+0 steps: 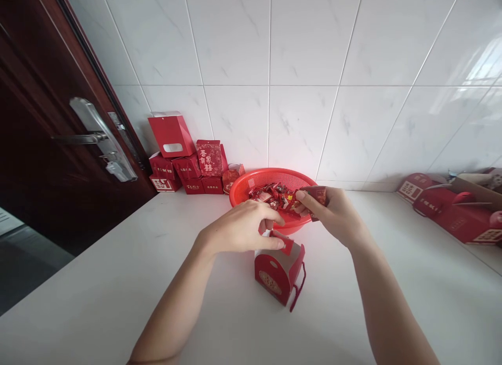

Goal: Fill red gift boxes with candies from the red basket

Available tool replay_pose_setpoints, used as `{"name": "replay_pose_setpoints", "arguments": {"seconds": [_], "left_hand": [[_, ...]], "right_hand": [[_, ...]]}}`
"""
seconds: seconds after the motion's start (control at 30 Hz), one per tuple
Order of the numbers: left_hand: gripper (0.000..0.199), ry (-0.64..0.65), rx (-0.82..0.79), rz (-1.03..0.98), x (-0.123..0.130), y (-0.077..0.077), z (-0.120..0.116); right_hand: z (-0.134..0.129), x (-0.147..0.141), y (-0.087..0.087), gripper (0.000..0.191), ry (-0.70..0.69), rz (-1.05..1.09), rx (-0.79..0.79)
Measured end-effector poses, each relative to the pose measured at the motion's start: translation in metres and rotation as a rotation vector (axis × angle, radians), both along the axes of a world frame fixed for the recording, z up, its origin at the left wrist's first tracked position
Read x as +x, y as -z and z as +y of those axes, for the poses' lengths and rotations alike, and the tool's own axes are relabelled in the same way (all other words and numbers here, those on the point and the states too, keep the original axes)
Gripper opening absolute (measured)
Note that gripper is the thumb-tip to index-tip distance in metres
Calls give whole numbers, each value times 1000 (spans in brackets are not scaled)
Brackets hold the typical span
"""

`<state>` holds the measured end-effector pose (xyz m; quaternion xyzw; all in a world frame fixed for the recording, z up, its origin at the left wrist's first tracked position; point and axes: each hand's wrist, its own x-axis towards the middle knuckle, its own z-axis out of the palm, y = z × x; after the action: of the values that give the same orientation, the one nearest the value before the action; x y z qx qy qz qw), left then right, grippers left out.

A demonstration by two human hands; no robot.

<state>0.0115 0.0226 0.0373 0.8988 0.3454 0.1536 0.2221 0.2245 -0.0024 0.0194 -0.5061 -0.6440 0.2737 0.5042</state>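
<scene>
A small red gift box (279, 271) with a rounded end panel, a grey-brown inner flap and a dark red cord stands on the white table. My left hand (245, 226) is at its top, the thumb lying over the upper edge and the fingers curled behind it. Higher and to the right, my right hand (333, 210) pinches a dark red printed packet (319, 195) over the rim of an orange-red plastic basket (239, 191). Inside the basket lie many red-wrapped sweets (274, 193), partly hidden by my hands. How full the gift box is cannot be seen.
Several red gift boxes (212, 158) are stacked against the tiled wall at the back left. More red boxes (451, 210) and an open cardboard carton (476, 184) sit at the right. A dark wooden door (47, 93) with a metal handle borders the table's left.
</scene>
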Motion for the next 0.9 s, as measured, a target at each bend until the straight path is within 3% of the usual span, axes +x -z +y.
{"name": "replay_pose_setpoints", "arguments": {"seconds": [0.1,0.3,0.47,0.6,0.9], "left_hand": [[20,-48,28,-26,1,4,4],[27,-150,-3,-311,11,12,8],[24,-73,-62,-408,14,11,9],[29,-69,-72,-452,11,6,11],[30,-12,-127,-497,9,6,14]], "right_hand": [[0,3,-1,45,-38,87,-68],[-3,2,-6,40,-137,281,-112],[-2,2,-7,38,-179,472,-140],[1,3,-8,34,-125,584,-87],[6,5,-2,31,-141,552,-99]]}}
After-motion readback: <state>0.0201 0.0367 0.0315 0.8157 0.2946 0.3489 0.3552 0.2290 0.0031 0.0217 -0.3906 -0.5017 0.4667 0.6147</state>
